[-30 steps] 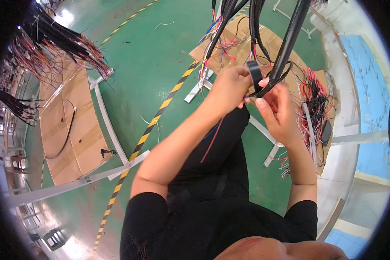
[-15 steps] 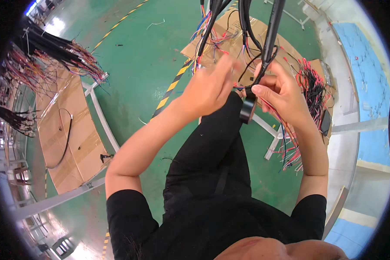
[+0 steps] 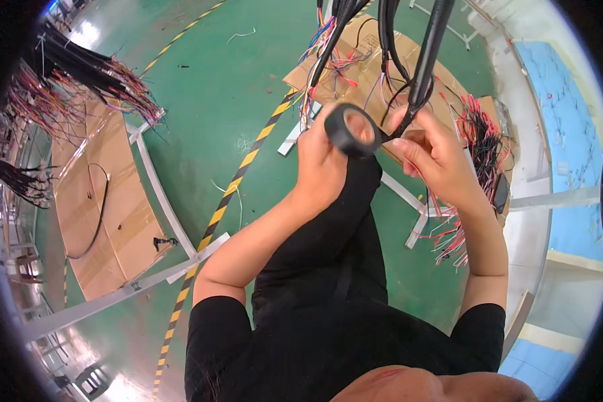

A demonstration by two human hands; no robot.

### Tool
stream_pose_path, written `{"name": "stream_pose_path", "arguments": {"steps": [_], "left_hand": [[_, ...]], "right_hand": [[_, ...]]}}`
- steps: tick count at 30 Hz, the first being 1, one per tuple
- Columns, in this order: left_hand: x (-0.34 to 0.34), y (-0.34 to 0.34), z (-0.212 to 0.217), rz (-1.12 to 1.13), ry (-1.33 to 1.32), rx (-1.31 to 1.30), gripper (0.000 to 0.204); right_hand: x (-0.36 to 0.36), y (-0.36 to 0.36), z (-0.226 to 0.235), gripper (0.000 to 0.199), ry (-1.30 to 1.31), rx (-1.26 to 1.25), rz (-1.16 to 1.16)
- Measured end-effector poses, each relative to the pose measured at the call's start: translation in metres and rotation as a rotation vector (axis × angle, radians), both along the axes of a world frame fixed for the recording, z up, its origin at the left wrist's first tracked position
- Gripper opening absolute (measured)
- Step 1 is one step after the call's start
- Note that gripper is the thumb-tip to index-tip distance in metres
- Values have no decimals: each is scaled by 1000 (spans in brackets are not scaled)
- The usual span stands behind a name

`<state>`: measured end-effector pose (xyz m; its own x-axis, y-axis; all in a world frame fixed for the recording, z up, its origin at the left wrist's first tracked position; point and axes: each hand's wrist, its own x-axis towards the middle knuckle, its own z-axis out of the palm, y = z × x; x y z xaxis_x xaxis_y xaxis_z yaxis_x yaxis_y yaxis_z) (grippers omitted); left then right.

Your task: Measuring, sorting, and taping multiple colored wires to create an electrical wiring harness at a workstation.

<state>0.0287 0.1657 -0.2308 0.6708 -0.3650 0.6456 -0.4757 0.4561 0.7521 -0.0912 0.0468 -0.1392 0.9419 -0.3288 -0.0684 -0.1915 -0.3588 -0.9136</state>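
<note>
A roll of black electrical tape [image 3: 340, 131] is tilted in my left hand [image 3: 319, 167], whose fingers are closed on it. A short strip of tape runs from the roll to the wrapped end of a black wire harness [image 3: 427, 63] that hangs from above. My right hand [image 3: 443, 164] pinches this end between thumb and fingers. Coloured wires come out below the right hand, partly hidden by it. Other black-sleeved branches [image 3: 345, 30] with bare coloured wire ends hang just beyond my hands.
A cardboard sheet [image 3: 412, 50] on a metal frame lies beyond my hands, with a heap of red and black wires [image 3: 479, 137] at its right. Leftward, black cable bundles [image 3: 80, 63] hang over another cardboard sheet [image 3: 107, 221]. Yellow-black striped tape [image 3: 238, 175] crosses the green floor.
My left hand, empty and blurred before, has taken hold of the tape roll. The roll, which was hanging below the right hand, is now raised and to the left. The right hand keeps its grip.
</note>
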Motion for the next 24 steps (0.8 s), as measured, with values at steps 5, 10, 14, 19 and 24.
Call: {"name": "stream_pose_path", "arguments": {"steps": [5,10,14,19,24], "left_hand": [[22,5,-6,-885,1136,340,18],[27,11,-3,-1022,890,642,19],[22,24,-11,-79,-105,331,27],[20,22,-10,142,-832,202,29],[14,8,-16,112,-660,5,17]], "right_hand": [[2,-2,-10,18,-277,-217,192],[-6,-6,-10,21,-137,-242,197],[-6,-2,-5,21,-49,-65,9],[-5,9,3,22,18,8,-74],[-6,6,-4,21,-35,-10,-16]]}}
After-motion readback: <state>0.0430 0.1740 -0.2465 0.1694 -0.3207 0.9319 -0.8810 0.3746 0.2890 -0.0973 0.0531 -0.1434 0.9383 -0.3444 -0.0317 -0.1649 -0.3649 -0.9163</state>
